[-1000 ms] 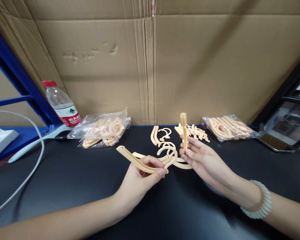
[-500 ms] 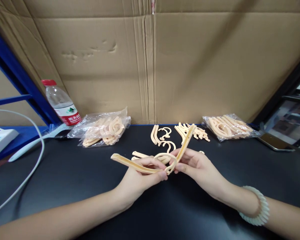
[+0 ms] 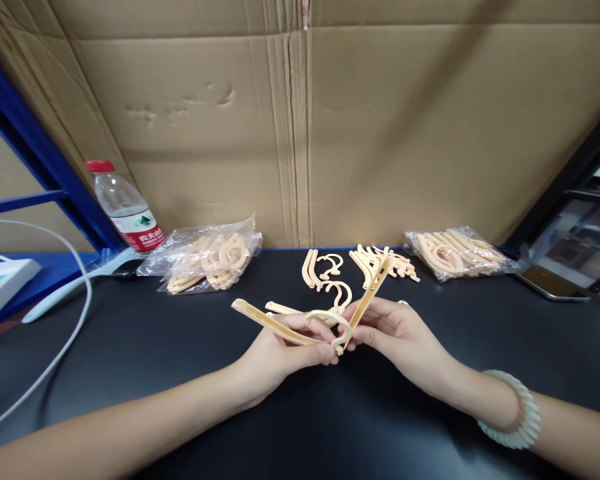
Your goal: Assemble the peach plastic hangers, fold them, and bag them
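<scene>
My left hand (image 3: 277, 357) is closed, thumb and fingers pinching the inner end of a cream hanger arm (image 3: 255, 318) that slants up to the left. In my right hand (image 3: 405, 340), also closed, a second hanger arm (image 3: 372, 291) rises steeply to the right. Between my fingertips the two arms meet at a curved hanger hook (image 3: 349, 327), which arches over toward the left fingers. The joint itself is partly covered by the fingers. Behind my hands, more cream hanger parts (image 3: 281, 308) lie on the black table (image 3: 300, 427), partly hidden.
Loose hanger hooks and arms (image 3: 311, 269) are spread at the back centre, with a pile of small parts (image 3: 403, 265) to their right. Plastic bags of parts lie at back left (image 3: 210, 263) and right (image 3: 460, 253). A red-capped bottle (image 3: 130, 210) leans by the blue frame (image 3: 45, 143).
The left hanger arm's outer end has shifted slightly right, and the right arm has dipped and turned a little. The hook has tilted slightly downward. Both hands keep their grip.
</scene>
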`<state>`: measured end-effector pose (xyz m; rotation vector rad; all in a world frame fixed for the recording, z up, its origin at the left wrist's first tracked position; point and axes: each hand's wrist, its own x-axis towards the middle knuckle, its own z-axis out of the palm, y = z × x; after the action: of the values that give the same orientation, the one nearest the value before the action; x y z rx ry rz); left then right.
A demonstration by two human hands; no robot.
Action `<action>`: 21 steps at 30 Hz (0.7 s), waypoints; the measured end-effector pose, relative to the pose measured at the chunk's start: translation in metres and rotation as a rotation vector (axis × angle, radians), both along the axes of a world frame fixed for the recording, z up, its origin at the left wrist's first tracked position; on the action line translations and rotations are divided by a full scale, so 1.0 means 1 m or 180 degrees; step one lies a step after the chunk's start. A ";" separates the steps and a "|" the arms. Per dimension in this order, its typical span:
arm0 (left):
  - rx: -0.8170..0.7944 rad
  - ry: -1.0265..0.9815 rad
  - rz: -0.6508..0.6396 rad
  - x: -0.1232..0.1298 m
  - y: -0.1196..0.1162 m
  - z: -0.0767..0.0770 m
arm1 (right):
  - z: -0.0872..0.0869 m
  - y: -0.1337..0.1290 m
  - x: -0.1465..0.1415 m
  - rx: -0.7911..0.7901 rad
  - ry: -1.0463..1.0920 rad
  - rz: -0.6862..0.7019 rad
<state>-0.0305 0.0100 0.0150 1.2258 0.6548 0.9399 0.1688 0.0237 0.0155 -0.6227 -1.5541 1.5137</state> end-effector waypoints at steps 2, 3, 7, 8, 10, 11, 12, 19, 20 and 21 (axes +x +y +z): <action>0.0045 0.0058 -0.0005 0.000 0.001 0.000 | 0.001 0.000 0.000 -0.0011 0.0039 0.0001; 0.0064 0.0077 -0.0006 0.000 0.001 -0.001 | 0.002 0.000 0.000 -0.0001 0.0050 0.0002; 0.0139 0.0121 0.0015 -0.002 0.002 -0.003 | 0.004 -0.001 0.000 0.0020 0.0129 0.0010; 0.0155 0.0125 0.0011 -0.002 0.002 -0.003 | 0.004 -0.001 0.000 0.0016 0.0150 0.0030; 0.0172 0.0110 -0.0018 -0.002 0.002 -0.004 | 0.003 -0.001 0.000 0.0014 0.0164 0.0082; 0.0179 0.0099 -0.0028 -0.002 0.002 -0.004 | 0.003 -0.001 0.000 0.0011 0.0156 0.0100; 0.0188 0.0085 -0.0031 -0.002 0.002 -0.003 | 0.002 -0.001 0.000 -0.0001 0.0143 0.0112; 0.0324 0.0168 0.0060 -0.001 -0.001 -0.001 | -0.001 -0.003 -0.001 -0.0012 0.0127 0.0039; 0.0324 0.0182 0.0099 0.000 -0.001 -0.001 | -0.001 -0.003 -0.001 0.0024 0.0138 0.0000; 0.0320 0.0183 0.0156 0.000 -0.002 -0.002 | 0.000 -0.004 -0.002 0.0075 0.0148 -0.0040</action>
<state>-0.0307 0.0079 0.0128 1.3350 0.6926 0.9911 0.1671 0.0197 0.0152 -0.5790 -1.5277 1.4884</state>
